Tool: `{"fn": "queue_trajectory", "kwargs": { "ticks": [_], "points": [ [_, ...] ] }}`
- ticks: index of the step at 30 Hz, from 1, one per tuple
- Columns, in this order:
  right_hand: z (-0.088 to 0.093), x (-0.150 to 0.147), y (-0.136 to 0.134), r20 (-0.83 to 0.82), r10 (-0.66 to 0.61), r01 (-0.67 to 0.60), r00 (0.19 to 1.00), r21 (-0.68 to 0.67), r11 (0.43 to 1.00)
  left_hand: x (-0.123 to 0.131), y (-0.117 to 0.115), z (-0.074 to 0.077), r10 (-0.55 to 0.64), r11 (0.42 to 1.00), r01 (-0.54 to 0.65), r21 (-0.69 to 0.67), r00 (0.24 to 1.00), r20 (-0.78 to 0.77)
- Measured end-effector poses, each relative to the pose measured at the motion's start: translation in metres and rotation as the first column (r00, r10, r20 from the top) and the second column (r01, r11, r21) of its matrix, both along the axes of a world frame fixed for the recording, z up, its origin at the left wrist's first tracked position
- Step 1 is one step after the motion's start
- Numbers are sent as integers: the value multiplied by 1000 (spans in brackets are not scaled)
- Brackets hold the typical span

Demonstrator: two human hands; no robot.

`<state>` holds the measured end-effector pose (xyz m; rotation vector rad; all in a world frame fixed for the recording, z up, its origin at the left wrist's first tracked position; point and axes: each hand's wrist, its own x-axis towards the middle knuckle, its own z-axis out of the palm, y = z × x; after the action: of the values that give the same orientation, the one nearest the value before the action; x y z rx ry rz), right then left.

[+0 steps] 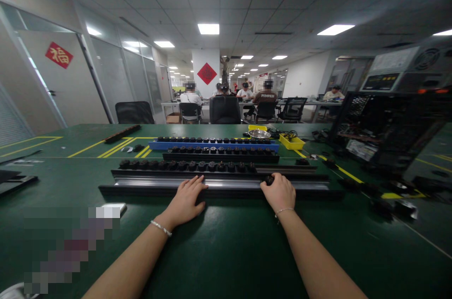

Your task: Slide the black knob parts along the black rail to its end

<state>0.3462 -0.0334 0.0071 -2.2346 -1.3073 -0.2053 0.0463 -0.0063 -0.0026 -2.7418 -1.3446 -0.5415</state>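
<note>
A long black channel with a shiny metal inside (233, 185) lies crosswise on the green table. My left hand (186, 197) rests on its near side, left of the middle, fingers stretched out and holding nothing. Towards the channel's right part, my right hand (280, 193) is closed on a small round black part (269, 180), which looks like a socket insert; the fingers partly cover it. Just behind lies another black channel (282, 169), carrying a row of similar black parts (192, 166) along its left and middle stretch.
Farther back are a shorter black rail (226, 158) and a blue rail (164, 145), both lined with black parts. A metal bowl (259, 134) and yellow bin (292, 142) stand behind. An opened computer case (374, 129) and loose black pieces occupy the right. A blurred-out object lies front left.
</note>
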Motion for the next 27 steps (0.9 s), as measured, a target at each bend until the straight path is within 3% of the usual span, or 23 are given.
{"fn": "queue_trajectory", "kwargs": {
  "ticks": [12, 27],
  "points": [
    [7, 10, -4, -21, 64, -64, 998, -25, 998, 0, 0, 0, -1, 1000, 1, -10, 1000, 7],
    [6, 12, -5, -60, 37, -37, 998, -5, 999, -1, 1, -2, -5, 1000, 5, -1, 1000, 17]
  ]
}}
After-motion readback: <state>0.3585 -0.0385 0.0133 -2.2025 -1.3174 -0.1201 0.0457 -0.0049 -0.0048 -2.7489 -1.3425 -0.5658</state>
